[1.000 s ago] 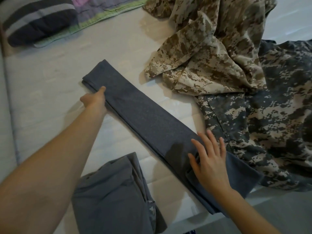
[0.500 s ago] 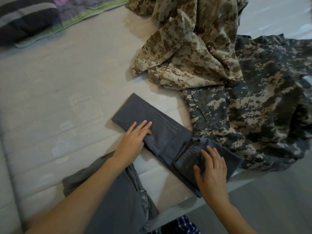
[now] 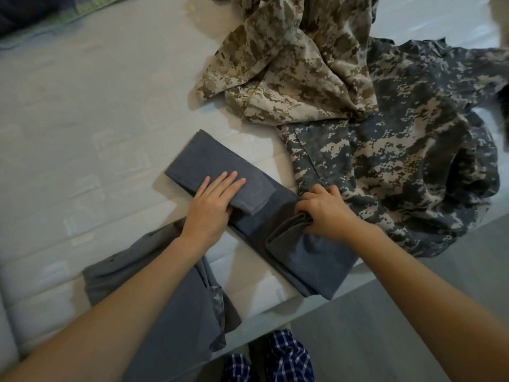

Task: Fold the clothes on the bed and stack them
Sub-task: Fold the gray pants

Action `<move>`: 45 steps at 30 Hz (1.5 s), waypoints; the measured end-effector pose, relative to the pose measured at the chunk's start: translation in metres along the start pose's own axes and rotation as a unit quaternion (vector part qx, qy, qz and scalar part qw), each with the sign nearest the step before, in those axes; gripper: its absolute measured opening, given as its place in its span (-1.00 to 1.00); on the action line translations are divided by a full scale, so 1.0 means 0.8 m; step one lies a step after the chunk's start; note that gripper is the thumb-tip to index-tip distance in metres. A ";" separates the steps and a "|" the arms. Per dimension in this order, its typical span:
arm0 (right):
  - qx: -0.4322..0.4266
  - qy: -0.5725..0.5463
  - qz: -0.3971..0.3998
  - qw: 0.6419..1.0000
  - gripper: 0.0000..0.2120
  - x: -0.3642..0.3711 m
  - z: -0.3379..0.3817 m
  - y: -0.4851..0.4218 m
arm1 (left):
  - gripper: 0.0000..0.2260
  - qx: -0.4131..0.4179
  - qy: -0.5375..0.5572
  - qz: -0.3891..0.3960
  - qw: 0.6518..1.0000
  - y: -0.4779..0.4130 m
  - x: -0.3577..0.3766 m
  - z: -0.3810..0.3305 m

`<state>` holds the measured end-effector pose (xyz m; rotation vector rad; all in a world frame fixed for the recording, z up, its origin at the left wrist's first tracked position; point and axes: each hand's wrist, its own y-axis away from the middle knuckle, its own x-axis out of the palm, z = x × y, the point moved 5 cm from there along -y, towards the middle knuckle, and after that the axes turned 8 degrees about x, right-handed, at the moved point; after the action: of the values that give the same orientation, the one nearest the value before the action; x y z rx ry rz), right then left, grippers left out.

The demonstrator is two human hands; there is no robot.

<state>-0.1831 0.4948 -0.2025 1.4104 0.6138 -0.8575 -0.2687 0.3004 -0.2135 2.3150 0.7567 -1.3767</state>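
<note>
A dark grey garment [image 3: 209, 158] lies as a long narrow strip on the white mattress [image 3: 82, 119], its far end folded back over itself. My left hand [image 3: 212, 202] lies flat on that folded end, fingers straight, thumb tucked under the flap's edge. My right hand [image 3: 325, 210] grips a bunched fold of the same garment near its middle, fingers curled round the cloth. The strip's near end [image 3: 322, 266] hangs over the bed's edge. A second grey garment [image 3: 176, 299], roughly folded, sits under my left forearm.
A tan camouflage garment [image 3: 289, 64] lies crumpled at the top middle. A grey-green camouflage garment [image 3: 399, 161] spreads to the right, touching the grey strip. A green-edged blanket [image 3: 82, 12] shows at the top left. The grey floor [image 3: 371, 326] lies below the bed's edge.
The far end of the grey strip was folded back toward me by my left hand, which now lies flat on it. My right hand went from flat to gripping a bunched fold.
</note>
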 end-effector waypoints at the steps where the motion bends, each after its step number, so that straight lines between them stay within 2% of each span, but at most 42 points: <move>1: -0.012 -0.039 0.012 0.999 -0.73 -0.003 -0.001 0.000 | -0.45 0.001 -0.008 0.010 1.000 0.001 0.004 -0.003; 4: -0.021 -0.195 0.031 0.980 -0.71 -0.006 0.005 0.000 | -0.42 -0.023 -0.061 0.120 0.991 0.007 0.028 -0.003; 6: -0.001 -0.231 0.027 0.973 -0.69 0.001 0.010 -0.001 | -0.41 -0.023 -0.092 0.152 0.984 0.010 0.037 -0.004; 7: 0.009 -0.235 0.026 0.972 -0.68 0.006 0.011 -0.002 | -0.42 -0.020 -0.082 0.142 0.986 0.012 0.036 -0.006; 11: 0.036 -0.320 0.014 0.947 -0.66 0.011 0.001 -0.004 | -0.54 0.015 0.007 -0.001 1.000 0.013 0.012 -0.022; 12: 0.047 -0.331 -0.001 0.942 -0.64 0.013 -0.003 -0.003 | -0.53 0.024 -0.005 0.010 1.000 0.013 0.014 -0.024; 15: 0.088 -0.290 -0.072 0.950 -0.53 0.019 -0.009 0.009 | -0.45 0.025 -0.090 0.162 0.982 0.021 0.045 -0.020; 17: 0.137 -0.276 -0.150 0.939 -0.48 0.019 -0.014 0.027 | -0.43 0.013 -0.111 0.193 0.975 0.025 0.054 -0.018; 19: 0.233 -0.318 -0.239 0.887 -0.49 0.027 -0.028 0.063 | -0.43 -0.002 -0.080 0.183 0.980 0.025 0.052 -0.025; 21: 0.354 -0.373 -0.292 0.807 -0.52 0.058 -0.041 0.112 | -0.47 -0.003 -0.040 0.141 0.989 0.025 0.046 -0.043; 23: 0.454 -0.457 -0.266 0.718 -0.53 0.106 -0.044 0.157 | -0.51 0.027 -0.012 0.079 0.996 0.030 0.042 -0.074; 25: 0.515 -0.560 -0.167 0.627 -0.49 0.156 -0.034 0.178 | -0.55 0.076 -0.007 0.054 0.996 0.035 0.050 -0.109; 27: 0.507 -0.663 -0.086 0.544 -0.49 0.184 -0.019 0.175 | -0.55 0.095 -0.050 0.114 0.988 0.041 0.071 -0.129; 28: 0.496 -0.697 -0.067 0.515 -0.52 0.188 -0.015 0.168 | -0.52 0.083 -0.073 0.157 0.981 0.044 0.083 -0.130; 30: 0.485 -0.727 -0.057 0.484 -0.61 0.188 -0.016 0.158 | -0.46 0.056 -0.088 0.225 0.969 0.050 0.100 -0.122; 32: 0.462 -0.757 -0.058 0.459 -0.68 0.175 -0.021 0.158 | -0.44 0.049 -0.059 0.214 0.974 0.051 0.101 -0.119; 34: 0.416 -0.798 -0.061 0.433 -0.75 0.144 -0.020 0.167 | -0.52 0.004 0.070 0.173 0.982 0.045 0.091 -0.120; 35: 0.390 -0.812 -0.066 0.429 -0.78 0.125 -0.017 0.171 | -0.59 -0.047 0.178 0.142 0.973 0.041 0.081 -0.118; 37: 0.331 -0.833 -0.070 0.438 -0.84 0.079 -0.002 0.170 | -0.73 -0.168 0.382 0.061 0.907 0.040 0.054 -0.108; 38: 0.298 -0.841 -0.073 0.445 -0.84 0.055 0.008 0.162 | -0.76 -0.217 0.442 0.013 0.870 0.043 0.040 -0.097; 40: 0.239 -0.843 -0.070 0.477 -0.86 0.008 0.033 0.133 | -0.75 -0.295 0.477 -0.072 0.825 0.058 0.015 -0.066; 42: 0.198 -0.819 -0.065 0.535 -0.96 -0.032 0.065 0.087 | -0.76 -0.355 0.467 -0.152 0.795 0.078 -0.006 -0.031; 43: 0.175 -0.795 -0.068 0.576 -0.96 -0.049 0.081 0.060 | -0.78 -0.379 0.453 -0.185 0.785 0.086 -0.014 -0.013; 45: 0.120 -0.725 -0.046 0.677 -0.89 -0.071 0.119 0.008 | -0.83 -0.410 0.389 -0.219 0.796 0.099 -0.028 0.021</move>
<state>-0.2225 0.4089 -0.1442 0.5007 -0.7068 -1.8184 -0.2413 0.2222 -0.1999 1.9185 1.7758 0.0077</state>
